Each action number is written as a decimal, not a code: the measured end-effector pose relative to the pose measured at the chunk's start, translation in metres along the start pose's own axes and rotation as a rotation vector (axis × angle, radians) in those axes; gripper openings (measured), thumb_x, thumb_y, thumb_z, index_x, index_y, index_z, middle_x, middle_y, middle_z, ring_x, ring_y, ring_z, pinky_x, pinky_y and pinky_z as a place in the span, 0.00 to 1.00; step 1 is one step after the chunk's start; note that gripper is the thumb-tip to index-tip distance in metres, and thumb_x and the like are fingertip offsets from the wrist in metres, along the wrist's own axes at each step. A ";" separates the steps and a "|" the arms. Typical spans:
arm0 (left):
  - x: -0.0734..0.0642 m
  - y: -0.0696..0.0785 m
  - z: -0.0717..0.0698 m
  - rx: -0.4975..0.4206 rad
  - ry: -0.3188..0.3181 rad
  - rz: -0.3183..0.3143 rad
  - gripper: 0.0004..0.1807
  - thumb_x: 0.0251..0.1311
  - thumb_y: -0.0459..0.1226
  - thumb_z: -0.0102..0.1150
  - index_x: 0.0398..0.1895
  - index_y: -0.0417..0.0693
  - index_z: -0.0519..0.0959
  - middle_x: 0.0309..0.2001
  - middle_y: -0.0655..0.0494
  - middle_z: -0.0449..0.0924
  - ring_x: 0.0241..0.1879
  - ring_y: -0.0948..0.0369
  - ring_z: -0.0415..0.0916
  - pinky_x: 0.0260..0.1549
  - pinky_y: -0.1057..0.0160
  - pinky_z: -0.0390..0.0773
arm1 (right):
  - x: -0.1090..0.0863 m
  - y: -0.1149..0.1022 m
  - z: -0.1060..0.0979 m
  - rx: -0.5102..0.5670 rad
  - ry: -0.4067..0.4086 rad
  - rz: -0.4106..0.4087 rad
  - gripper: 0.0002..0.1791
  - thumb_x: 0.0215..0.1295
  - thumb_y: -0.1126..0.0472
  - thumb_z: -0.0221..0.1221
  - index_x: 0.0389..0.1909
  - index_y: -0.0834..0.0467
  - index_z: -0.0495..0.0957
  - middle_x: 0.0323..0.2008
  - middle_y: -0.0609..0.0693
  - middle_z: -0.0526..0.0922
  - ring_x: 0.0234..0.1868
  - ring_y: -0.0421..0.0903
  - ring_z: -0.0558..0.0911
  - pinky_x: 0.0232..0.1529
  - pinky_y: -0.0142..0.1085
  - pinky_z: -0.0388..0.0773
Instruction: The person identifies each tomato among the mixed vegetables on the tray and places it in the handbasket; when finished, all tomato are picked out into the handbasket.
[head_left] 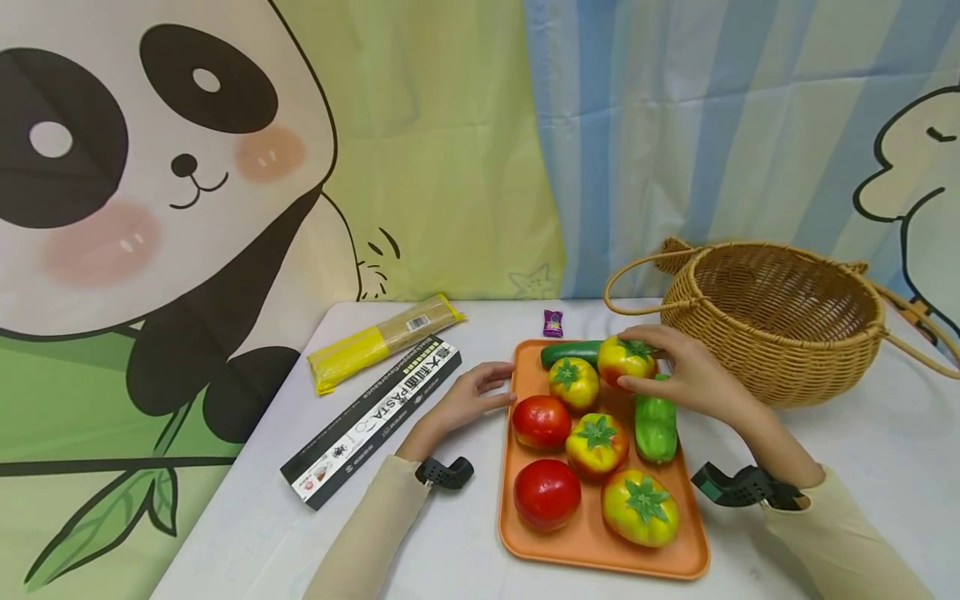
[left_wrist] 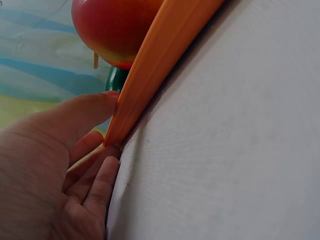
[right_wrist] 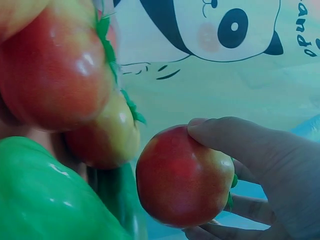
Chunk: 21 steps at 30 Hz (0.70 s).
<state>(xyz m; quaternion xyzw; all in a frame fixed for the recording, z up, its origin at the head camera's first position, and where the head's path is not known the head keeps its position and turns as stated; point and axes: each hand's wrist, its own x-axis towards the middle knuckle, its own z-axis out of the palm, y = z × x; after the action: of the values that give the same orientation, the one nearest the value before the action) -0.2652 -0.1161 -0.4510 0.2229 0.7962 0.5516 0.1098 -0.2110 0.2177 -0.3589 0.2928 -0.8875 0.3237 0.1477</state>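
Observation:
My right hand (head_left: 693, 371) grips a yellow-red toy tomato (head_left: 627, 360) between thumb and fingers at the tray's far right corner; in the right wrist view the tomato (right_wrist: 185, 177) shows its red underside. The fingertips of my left hand (head_left: 462, 402) touch the left rim of the orange tray (head_left: 508, 500). On the tray lie yellow-red tomatoes with green leaves (head_left: 597, 444), two red tomatoes (head_left: 547, 494), a dark green cucumber (head_left: 570, 353) partly behind others, and a lighter green vegetable (head_left: 656, 429) just below my right hand.
A wicker basket (head_left: 772, 358) with handles stands at the back right. Left of the tray lie a black-and-white pasta box (head_left: 371, 421) and a yellow noodle packet (head_left: 386, 342). A small purple wrapped sweet (head_left: 552, 323) is behind the tray. Printed curtains hang at the back.

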 end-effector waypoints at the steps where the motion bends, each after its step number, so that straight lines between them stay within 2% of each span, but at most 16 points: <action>1: 0.000 0.000 0.000 -0.002 0.001 -0.003 0.30 0.59 0.30 0.65 0.65 0.35 0.69 0.64 0.41 0.71 0.64 0.49 0.70 0.65 0.60 0.71 | 0.000 -0.001 -0.001 0.003 0.004 -0.002 0.28 0.51 0.63 0.73 0.55 0.62 0.77 0.51 0.57 0.80 0.44 0.47 0.79 0.42 0.39 0.84; 7: 0.000 -0.001 0.000 -0.001 0.005 0.000 0.30 0.59 0.30 0.65 0.65 0.35 0.69 0.64 0.40 0.71 0.63 0.48 0.70 0.64 0.59 0.71 | 0.000 -0.002 -0.008 0.001 0.021 0.001 0.29 0.51 0.63 0.73 0.56 0.61 0.77 0.53 0.58 0.80 0.46 0.47 0.78 0.42 0.42 0.82; 10: 0.001 -0.001 0.000 0.000 0.005 0.005 0.30 0.59 0.30 0.65 0.65 0.35 0.69 0.64 0.40 0.71 0.63 0.48 0.70 0.64 0.59 0.71 | -0.001 -0.003 -0.011 -0.003 0.030 0.003 0.30 0.51 0.62 0.73 0.57 0.60 0.76 0.55 0.58 0.79 0.46 0.47 0.77 0.40 0.39 0.78; 12: 0.001 -0.002 0.000 0.001 0.004 0.011 0.30 0.59 0.30 0.65 0.65 0.34 0.69 0.64 0.40 0.71 0.63 0.48 0.70 0.64 0.58 0.71 | -0.001 -0.003 -0.014 0.000 0.041 0.005 0.30 0.52 0.62 0.73 0.57 0.59 0.76 0.56 0.59 0.78 0.48 0.49 0.77 0.43 0.35 0.76; 16: 0.001 -0.002 -0.001 0.005 0.006 0.023 0.30 0.59 0.30 0.65 0.64 0.34 0.69 0.64 0.39 0.71 0.63 0.48 0.71 0.64 0.58 0.71 | -0.002 -0.003 -0.022 0.008 0.066 0.018 0.30 0.52 0.61 0.73 0.58 0.58 0.76 0.57 0.59 0.77 0.56 0.56 0.75 0.54 0.23 0.67; 18: 0.001 -0.002 0.000 0.006 0.007 0.023 0.30 0.59 0.30 0.65 0.64 0.34 0.70 0.64 0.40 0.72 0.63 0.49 0.71 0.64 0.59 0.72 | -0.003 -0.004 -0.025 0.011 0.080 0.031 0.31 0.51 0.62 0.74 0.58 0.58 0.77 0.57 0.58 0.77 0.58 0.56 0.74 0.55 0.17 0.61; 21: 0.002 -0.002 0.000 0.007 0.007 0.030 0.29 0.59 0.30 0.65 0.64 0.34 0.70 0.63 0.40 0.72 0.63 0.48 0.71 0.64 0.59 0.72 | -0.004 -0.005 -0.030 0.003 0.103 0.033 0.32 0.50 0.63 0.74 0.58 0.58 0.77 0.57 0.58 0.77 0.56 0.55 0.74 0.53 0.19 0.64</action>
<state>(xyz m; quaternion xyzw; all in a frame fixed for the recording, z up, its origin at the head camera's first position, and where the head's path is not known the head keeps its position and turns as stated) -0.2672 -0.1161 -0.4529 0.2335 0.7950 0.5512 0.0980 -0.2024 0.2360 -0.3354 0.2612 -0.8831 0.3419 0.1873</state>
